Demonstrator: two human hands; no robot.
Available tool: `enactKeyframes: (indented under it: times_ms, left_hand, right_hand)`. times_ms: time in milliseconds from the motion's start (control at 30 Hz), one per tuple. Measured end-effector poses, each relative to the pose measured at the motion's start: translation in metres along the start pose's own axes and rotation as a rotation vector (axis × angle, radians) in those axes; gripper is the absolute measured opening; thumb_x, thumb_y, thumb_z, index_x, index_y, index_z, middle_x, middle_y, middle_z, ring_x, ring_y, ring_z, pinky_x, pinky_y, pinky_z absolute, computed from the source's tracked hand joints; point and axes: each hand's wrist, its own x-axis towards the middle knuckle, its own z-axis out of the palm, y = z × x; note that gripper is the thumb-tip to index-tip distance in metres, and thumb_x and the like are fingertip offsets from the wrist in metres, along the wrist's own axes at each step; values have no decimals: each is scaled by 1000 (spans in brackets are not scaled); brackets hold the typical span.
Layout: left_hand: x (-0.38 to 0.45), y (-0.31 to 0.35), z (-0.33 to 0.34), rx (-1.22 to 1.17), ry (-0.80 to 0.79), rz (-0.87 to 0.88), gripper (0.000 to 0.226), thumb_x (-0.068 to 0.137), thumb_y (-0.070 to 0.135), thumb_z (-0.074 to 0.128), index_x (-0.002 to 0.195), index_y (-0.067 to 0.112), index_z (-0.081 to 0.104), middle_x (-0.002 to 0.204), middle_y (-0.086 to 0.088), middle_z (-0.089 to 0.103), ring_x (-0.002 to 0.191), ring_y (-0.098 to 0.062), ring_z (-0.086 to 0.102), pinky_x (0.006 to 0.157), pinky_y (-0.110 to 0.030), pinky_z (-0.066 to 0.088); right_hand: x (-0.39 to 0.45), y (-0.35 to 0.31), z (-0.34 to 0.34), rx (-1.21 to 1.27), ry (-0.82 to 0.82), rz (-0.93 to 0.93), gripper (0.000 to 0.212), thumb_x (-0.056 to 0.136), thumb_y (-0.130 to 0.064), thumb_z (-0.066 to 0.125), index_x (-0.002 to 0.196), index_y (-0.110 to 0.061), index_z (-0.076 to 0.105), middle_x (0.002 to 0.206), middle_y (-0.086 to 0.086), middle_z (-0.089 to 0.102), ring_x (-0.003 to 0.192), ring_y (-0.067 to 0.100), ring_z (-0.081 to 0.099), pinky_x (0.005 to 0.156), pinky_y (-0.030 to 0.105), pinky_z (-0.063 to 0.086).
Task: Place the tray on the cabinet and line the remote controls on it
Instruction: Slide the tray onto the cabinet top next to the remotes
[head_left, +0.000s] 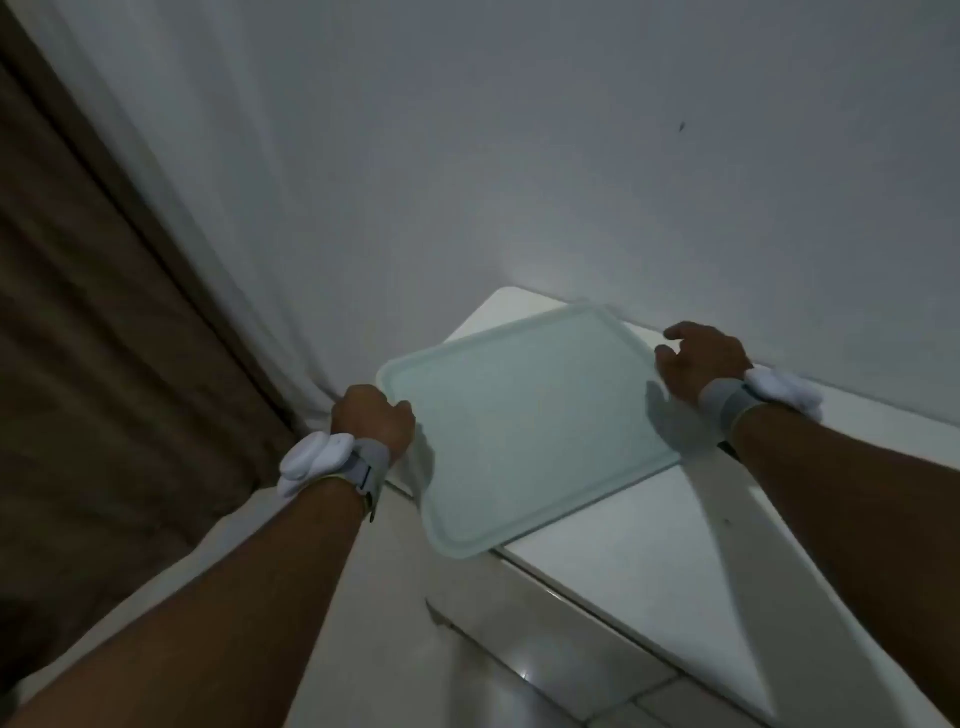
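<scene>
Left hand (373, 418) at centre-left of the frame, curled closed over the left edge of the tray (524, 421), knuckles up, fingers wrapped under the rim. Right hand (701, 358) at centre-right, fingers spread and loosely bent at the tray's right edge, fingertips touching or just above the rim; whether actually gripping, impossible to tell. Pale, mint-tinted tray, rectangular with rounded corners and a raised lip, sitting in the middle of the frame, turned at an angle to the cabinet (649, 561). Far part of the tray over the white cabinet top, near corner and left side jutting out past the cabinet's front edge; resting flat or held slightly off the surface, hard to say. Tray surface bare. Grey straps with white padded devices (311, 462) on both wrists, forearms running in from the lower left and lower right corners. Plain white wall (519, 156) filling the upper half of the frame, a small dark speck at upper right. Brown curtain (78, 312) down the left side, a white one just beside it. Glossy tiled floor (519, 675) at bottom centre, below the cabinet front. Dim light, soft shadows of the arms across the cabinet top.
</scene>
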Motion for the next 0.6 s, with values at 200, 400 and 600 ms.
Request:
enactKeyframes:
  times_ms: [200, 400, 600]
  left_hand:
    - [5, -18, 12, -23, -73, -171, 35, 77, 11, 63, 49, 8, 44, 49, -5, 47, 45, -20, 47, 42, -18, 34]
    - [6, -14, 15, -40, -91, -170, 24, 78, 4, 60, 56, -1, 53, 58, -13, 56, 65, -30, 58, 59, -29, 46]
    - [9, -17, 15, 7, -92, -156, 17, 77, 5, 60, 81, -10, 66, 83, -24, 68, 70, -33, 64, 57, -27, 46]
  right_hand:
    - [6, 4, 32, -217, -67, 63, 31, 87, -16, 52, 116, -10, 61, 126, 17, 58, 121, 37, 52, 98, 39, 43]
    - [15, 9, 52, -390, -5, 67, 30, 82, -17, 55, 110, -8, 61, 114, 15, 60, 110, 34, 54, 89, 37, 45]
    - [12, 18, 53, -333, 8, 137, 29, 79, -15, 60, 106, -4, 60, 111, 18, 60, 107, 35, 56, 93, 38, 40]
